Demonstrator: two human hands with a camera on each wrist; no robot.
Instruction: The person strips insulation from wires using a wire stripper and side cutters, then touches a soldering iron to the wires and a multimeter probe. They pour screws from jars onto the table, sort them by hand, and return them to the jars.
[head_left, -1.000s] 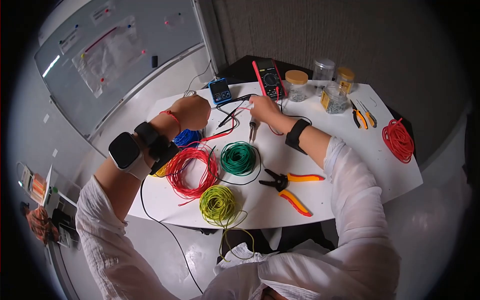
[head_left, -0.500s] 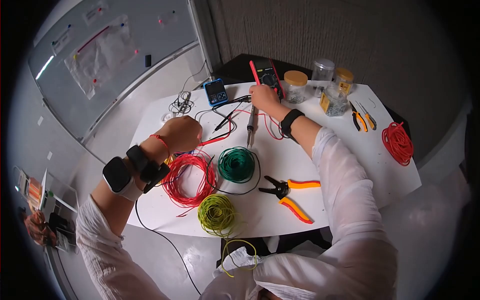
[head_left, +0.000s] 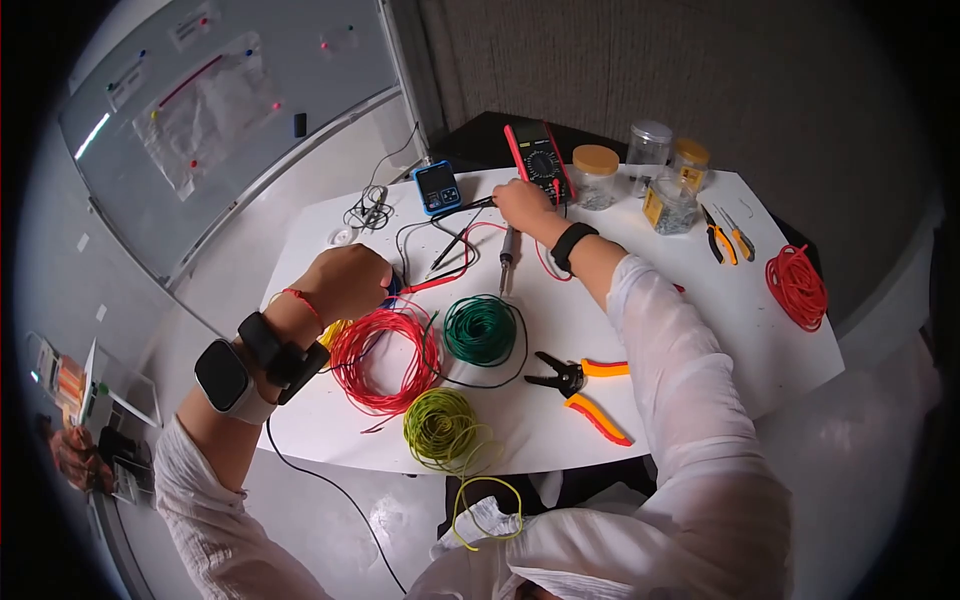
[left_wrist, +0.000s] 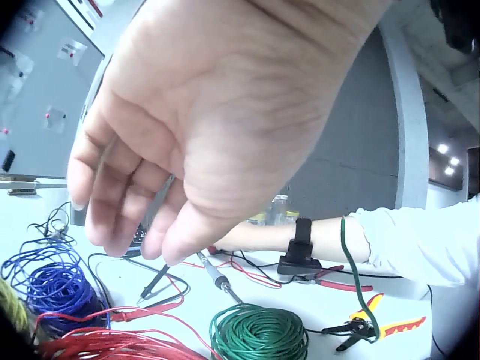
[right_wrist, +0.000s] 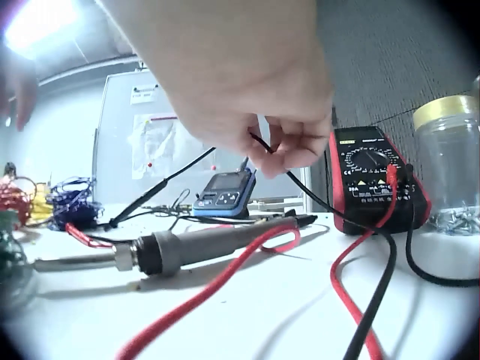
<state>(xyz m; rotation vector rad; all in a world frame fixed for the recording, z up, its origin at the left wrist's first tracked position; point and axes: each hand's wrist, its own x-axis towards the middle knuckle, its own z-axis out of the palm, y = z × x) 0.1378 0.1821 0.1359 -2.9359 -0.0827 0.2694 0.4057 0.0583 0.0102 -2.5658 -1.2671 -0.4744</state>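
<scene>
My right hand (head_left: 525, 205) pinches a black cable (right_wrist: 319, 201) above the table, in front of the red-and-black multimeter (head_left: 541, 163). The cable runs through the fingertips in the right wrist view. Just below that hand lies a soldering iron (head_left: 507, 250) with a grey handle. A small blue-framed meter with a screen (head_left: 437, 188) stands to its left. My left hand (head_left: 345, 280) hovers over the blue wire coil (left_wrist: 56, 289), its fingers loosely bent and holding nothing. A black test probe (head_left: 450, 250) and a red one (head_left: 435, 283) lie between the hands.
Red (head_left: 350, 378), green (head_left: 480, 330) and yellow-green (head_left: 438, 428) wire coils lie near the front, beside wire strippers (head_left: 600, 418). Jars (head_left: 596, 185) line the back. Small pliers (head_left: 716, 238) and another red coil (head_left: 797, 288) lie at right.
My left hand has drawn back toward me and to the left. The right hand has shifted only slightly, near the multimeter, and the soldering iron still lies on the table.
</scene>
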